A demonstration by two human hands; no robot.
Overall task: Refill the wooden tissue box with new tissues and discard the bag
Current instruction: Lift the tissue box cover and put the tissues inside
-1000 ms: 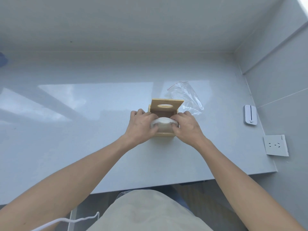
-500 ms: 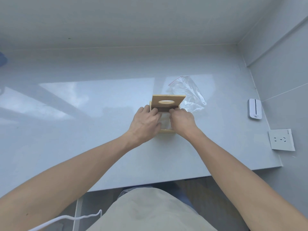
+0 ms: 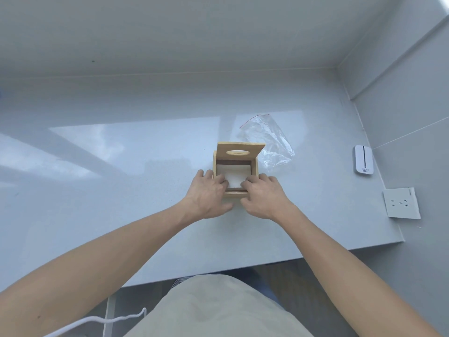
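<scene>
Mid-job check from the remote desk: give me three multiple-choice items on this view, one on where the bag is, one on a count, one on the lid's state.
1. Where does the plastic bag lie?
A. behind and right of the wooden tissue box
B. inside the box
C. on the floor

2. How many hands touch the box?
A. none
B. one
C. two

3. How stands the lid?
A. shut flat
B. swung up and open
C. lying off on the counter

Answers: 1 A, the bag rests on the counter past the box's right rear corner. 2 C, the left hand and right hand both reach in onto the tissues. 3 B, its oval slot faces the camera above the open box.
</scene>
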